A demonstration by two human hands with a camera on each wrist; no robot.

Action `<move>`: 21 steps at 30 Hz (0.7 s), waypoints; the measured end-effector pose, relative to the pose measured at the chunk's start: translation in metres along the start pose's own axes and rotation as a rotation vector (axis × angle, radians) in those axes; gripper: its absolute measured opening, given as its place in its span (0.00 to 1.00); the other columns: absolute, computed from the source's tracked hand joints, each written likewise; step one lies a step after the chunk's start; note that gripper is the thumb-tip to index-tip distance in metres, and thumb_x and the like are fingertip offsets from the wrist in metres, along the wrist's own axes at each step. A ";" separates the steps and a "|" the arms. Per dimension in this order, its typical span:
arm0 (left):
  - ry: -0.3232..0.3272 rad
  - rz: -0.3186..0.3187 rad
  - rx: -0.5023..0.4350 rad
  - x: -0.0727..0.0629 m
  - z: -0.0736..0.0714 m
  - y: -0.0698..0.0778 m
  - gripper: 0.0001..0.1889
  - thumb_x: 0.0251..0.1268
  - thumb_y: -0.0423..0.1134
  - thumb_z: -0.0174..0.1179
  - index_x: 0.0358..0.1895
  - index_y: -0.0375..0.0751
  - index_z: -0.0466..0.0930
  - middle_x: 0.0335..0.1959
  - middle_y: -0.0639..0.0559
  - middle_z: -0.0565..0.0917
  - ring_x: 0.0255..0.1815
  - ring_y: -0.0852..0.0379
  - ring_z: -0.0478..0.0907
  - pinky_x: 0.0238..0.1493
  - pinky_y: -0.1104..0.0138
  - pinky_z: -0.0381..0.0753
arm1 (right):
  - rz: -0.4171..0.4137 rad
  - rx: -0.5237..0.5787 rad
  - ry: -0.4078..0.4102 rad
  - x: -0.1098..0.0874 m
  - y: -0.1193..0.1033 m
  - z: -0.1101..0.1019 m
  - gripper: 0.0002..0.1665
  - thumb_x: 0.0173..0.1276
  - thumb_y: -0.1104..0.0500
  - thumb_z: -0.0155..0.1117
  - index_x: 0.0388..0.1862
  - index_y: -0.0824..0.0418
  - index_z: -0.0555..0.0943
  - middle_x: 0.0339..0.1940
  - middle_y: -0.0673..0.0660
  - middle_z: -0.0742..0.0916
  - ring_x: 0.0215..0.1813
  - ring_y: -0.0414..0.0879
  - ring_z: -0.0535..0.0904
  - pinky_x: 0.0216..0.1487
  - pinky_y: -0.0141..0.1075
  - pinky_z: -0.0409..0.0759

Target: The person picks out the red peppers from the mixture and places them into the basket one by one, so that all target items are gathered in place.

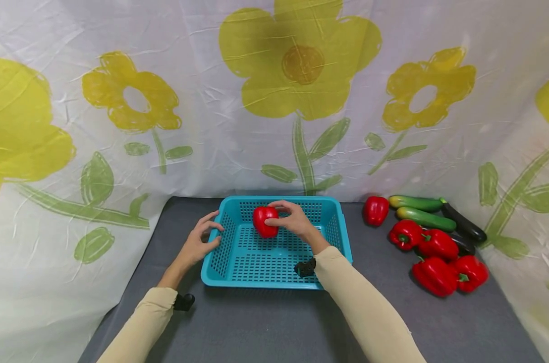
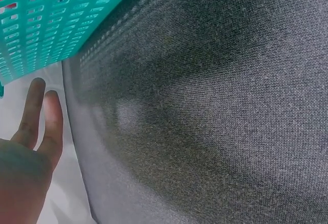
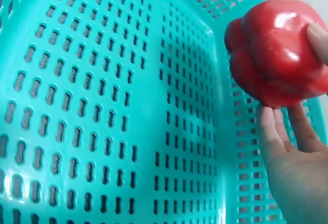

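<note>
My right hand [image 1: 294, 219] grips a red bell pepper [image 1: 265, 222] between thumb and fingers, over the back left part of a blue plastic basket [image 1: 274, 284]. In the right wrist view the pepper [image 3: 279, 55] shows its lobed end, with the thumb on one side and fingers under it. The perforated basket floor [image 3: 146, 101] holds nothing else in sight. At the basket's left rim, my left hand [image 1: 201, 242] has its fingers spread and loosely bent. Two of its fingers [image 2: 51, 121] stand beside the basket's outer wall [image 2: 46, 24] in the left wrist view.
To the right of the basket a single red pepper [image 1: 376, 210] lies near green zucchini [image 1: 425, 218], dark eggplants [image 1: 462, 222] and several more red peppers [image 1: 434, 276]. The dark grey tablecloth [image 1: 256, 327] meets a flower-printed curtain [image 1: 211, 151] at the back.
</note>
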State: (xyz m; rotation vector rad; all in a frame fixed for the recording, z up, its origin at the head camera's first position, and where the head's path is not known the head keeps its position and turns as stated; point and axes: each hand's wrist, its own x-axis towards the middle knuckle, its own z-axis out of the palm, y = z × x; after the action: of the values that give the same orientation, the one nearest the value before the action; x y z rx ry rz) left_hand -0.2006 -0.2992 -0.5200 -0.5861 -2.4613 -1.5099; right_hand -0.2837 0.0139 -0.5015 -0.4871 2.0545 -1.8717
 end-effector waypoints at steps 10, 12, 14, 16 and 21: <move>-0.004 -0.006 0.000 0.000 0.000 -0.002 0.11 0.65 0.22 0.61 0.50 0.30 0.80 0.77 0.34 0.59 0.59 0.27 0.74 0.50 0.36 0.75 | 0.053 -0.036 0.012 0.009 0.010 0.016 0.27 0.64 0.60 0.75 0.62 0.60 0.81 0.62 0.61 0.80 0.65 0.60 0.71 0.51 0.50 0.81; -0.004 -0.004 0.001 0.000 0.000 -0.001 0.12 0.65 0.21 0.61 0.50 0.30 0.80 0.77 0.34 0.58 0.57 0.27 0.74 0.49 0.37 0.75 | 0.065 -0.031 0.016 0.010 0.011 0.020 0.27 0.64 0.61 0.76 0.62 0.60 0.81 0.61 0.60 0.80 0.64 0.59 0.72 0.50 0.49 0.81; -0.002 -0.002 0.004 0.000 0.001 0.003 0.11 0.65 0.20 0.61 0.49 0.28 0.80 0.76 0.32 0.59 0.56 0.26 0.75 0.48 0.37 0.76 | 0.074 -0.015 0.013 0.011 0.013 0.023 0.26 0.64 0.62 0.75 0.62 0.60 0.82 0.61 0.60 0.81 0.62 0.58 0.74 0.50 0.48 0.82; -0.001 -0.006 0.005 0.000 0.000 0.010 0.11 0.64 0.20 0.61 0.49 0.27 0.80 0.75 0.30 0.59 0.55 0.25 0.75 0.48 0.36 0.75 | 0.085 0.002 0.007 0.013 0.014 0.026 0.26 0.64 0.63 0.75 0.62 0.61 0.82 0.60 0.61 0.81 0.60 0.58 0.76 0.50 0.47 0.83; -0.012 -0.038 -0.008 0.001 -0.002 0.034 0.10 0.64 0.19 0.60 0.48 0.23 0.79 0.74 0.27 0.60 0.58 0.24 0.72 0.51 0.32 0.72 | 0.127 0.028 -0.002 0.016 0.017 0.031 0.26 0.63 0.64 0.76 0.61 0.61 0.82 0.58 0.61 0.81 0.57 0.57 0.79 0.48 0.44 0.83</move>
State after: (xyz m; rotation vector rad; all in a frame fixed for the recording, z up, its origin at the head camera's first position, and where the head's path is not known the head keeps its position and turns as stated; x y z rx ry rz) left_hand -0.1874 -0.2866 -0.4914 -0.5550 -2.4899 -1.5351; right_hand -0.2847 -0.0199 -0.5210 -0.3426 2.0053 -1.8230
